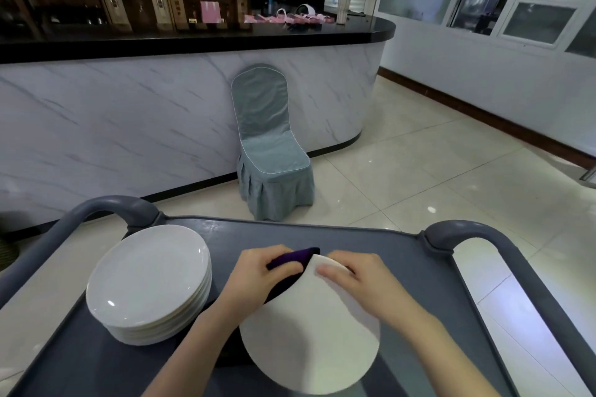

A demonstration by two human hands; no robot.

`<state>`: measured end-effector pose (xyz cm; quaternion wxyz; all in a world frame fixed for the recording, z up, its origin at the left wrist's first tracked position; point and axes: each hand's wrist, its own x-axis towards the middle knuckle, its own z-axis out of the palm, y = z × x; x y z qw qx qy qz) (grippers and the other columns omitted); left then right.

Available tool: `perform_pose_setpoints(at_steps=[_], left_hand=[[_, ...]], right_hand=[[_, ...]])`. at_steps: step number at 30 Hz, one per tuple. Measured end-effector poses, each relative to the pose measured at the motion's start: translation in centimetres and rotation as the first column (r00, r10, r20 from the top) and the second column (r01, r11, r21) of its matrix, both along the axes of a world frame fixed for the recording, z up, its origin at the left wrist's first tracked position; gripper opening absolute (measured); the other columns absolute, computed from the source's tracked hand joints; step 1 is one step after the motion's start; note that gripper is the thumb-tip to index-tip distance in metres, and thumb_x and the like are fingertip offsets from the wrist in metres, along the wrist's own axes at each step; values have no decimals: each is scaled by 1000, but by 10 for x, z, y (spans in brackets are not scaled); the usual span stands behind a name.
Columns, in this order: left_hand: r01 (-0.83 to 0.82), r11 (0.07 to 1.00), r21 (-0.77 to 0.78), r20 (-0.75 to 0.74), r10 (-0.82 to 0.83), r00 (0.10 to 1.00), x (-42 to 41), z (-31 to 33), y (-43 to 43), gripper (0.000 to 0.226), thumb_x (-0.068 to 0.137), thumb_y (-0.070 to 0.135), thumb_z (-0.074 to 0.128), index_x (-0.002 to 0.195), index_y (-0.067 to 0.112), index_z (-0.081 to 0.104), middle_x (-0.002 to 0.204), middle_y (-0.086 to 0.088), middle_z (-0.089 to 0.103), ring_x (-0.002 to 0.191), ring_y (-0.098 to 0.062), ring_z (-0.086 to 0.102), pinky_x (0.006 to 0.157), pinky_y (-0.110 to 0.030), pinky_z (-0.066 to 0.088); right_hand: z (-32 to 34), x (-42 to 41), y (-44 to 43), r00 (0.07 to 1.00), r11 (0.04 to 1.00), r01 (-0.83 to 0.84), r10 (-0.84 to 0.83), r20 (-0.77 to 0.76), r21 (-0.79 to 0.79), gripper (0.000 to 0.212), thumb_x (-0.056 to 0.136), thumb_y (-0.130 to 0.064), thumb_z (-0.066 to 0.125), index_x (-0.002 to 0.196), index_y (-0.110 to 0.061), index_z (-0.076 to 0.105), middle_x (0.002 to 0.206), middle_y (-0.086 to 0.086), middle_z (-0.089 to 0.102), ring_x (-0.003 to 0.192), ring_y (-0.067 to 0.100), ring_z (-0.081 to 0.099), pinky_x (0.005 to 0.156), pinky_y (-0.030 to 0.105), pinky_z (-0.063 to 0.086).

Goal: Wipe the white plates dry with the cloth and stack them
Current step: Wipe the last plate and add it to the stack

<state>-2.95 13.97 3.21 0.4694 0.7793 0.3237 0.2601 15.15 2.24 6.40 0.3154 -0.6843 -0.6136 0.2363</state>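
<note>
One plate [309, 332] mid-wipe: left hand [254, 274] gripped cloth [290, 259] against rim, right hand [351, 277] pinched rim. Next, probably: onto stack [148, 284], left edge of cart [322, 235].

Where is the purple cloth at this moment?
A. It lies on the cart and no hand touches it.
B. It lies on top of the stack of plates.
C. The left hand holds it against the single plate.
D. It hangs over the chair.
C: the left hand grips the purple cloth at the far edge of the plate, which the right hand holds.
</note>
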Motion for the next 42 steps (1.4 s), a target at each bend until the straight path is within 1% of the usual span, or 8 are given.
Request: perform_pose_setpoints(at_steps=[6,11,14,20,23,29,35,42], left_hand=[[-338,859,-386,187,431,883,-4,-30,-20,17,94,21,64,81,27,74,79,-1,75,71,-10,65,68,-25,52],[-461,544,-701,165,753,637,28,-35,-50,23,96,26,60,79,19,72,78,0,75,75,-18,65,70,-36,53],[-489,524,-697,160,779,606,23,-23,-29,26,97,24,60,76,11,68,69,-1,71,69,-20,61,64,-33,51],[-558,613,-560,103,719,687,-5,-9,4,29,97,25,59,78,5,68,81,-18,70,72,-26,58,70,-40,49],[-530,671,-519,69,650,756,-11,-4,13,35,96,25,60,80,-6,65,74,-18,67,67,-25,55,65,-37,44],[-369,690,-622,86,529,844,-16,7,14,31,96,22,60,79,1,73,78,-12,74,61,-18,66,61,-29,50],[-90,773,-628,266,322,909,17,15,0,47,95,50,53,138,30,50,153,-15,32,144,-29,31,120,-51,20],[-24,969,247,40,15,999,39,0,-29,52,99,34,20,148,39,1,158,26,-6,147,2,-15,123,-38,-3]], right_hand=[[-3,-2,-1,893,894,412,-359,-272,172,36,97,-30,63,61,-31,58,58,-17,53,57,0,44,57,14,35],[-11,-44,15,187,488,865,-530,-827,-117,31,100,-33,55,75,-21,68,68,-16,71,61,-1,63,57,16,49],[-19,-53,7,275,607,785,-517,-811,-121,23,101,-33,52,87,-28,69,81,-17,73,81,8,68,70,30,56],[-19,-23,-28,940,870,332,-336,-54,365,55,90,-58,60,141,-49,44,154,-22,38,140,-3,36,113,21,33],[-25,-15,-28,767,900,-222,-77,638,376,52,91,-47,66,138,-26,59,155,2,44,144,22,39,116,45,36],[-27,-24,-25,665,881,-350,-6,747,318,60,69,-2,78,126,-23,70,134,-1,65,118,24,66,87,37,59],[-10,-55,-16,985,961,174,-169,-44,214,32,102,-24,55,131,-36,61,109,-14,73,98,8,68,87,28,53],[2,-59,-5,537,822,567,-322,-780,51,26,102,-14,53,115,-28,71,111,-7,75,105,11,70,87,29,52]])
